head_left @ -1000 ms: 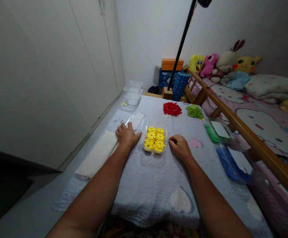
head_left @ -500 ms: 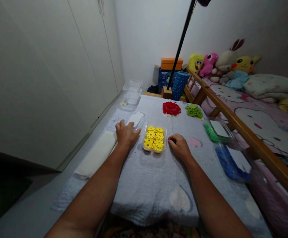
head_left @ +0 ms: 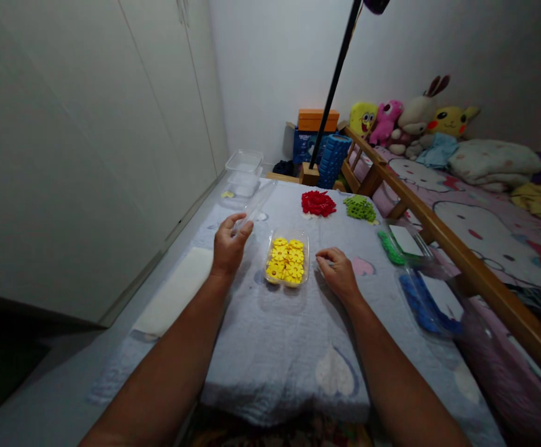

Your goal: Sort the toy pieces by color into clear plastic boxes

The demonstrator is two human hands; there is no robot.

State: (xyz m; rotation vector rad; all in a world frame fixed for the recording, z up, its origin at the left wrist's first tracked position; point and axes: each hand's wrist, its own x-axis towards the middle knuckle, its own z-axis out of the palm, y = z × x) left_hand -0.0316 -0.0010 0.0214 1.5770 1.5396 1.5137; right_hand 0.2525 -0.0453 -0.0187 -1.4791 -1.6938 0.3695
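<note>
My left hand grips a clear plastic lid between thumb and fingers, tilted up on edge above the cloth. In front of me stands a clear plastic box without a cover, filled with yellow flower-shaped pieces in rows. Just to the right of that box, my right hand rests on the table with its fingers curled in, apart from the box; nothing shows in it.
Stacked clear containers stand at the back left. A folded cream cloth lies at left. Red pieces and green pieces are piled at the back. Lidded boxes of green and blue pieces line the right, beside a wooden bed rail.
My left hand has lifted the clear lid off the cloth and turned it onto its edge. My right hand and the box of yellow pieces have stayed in place. The view has shifted slightly.
</note>
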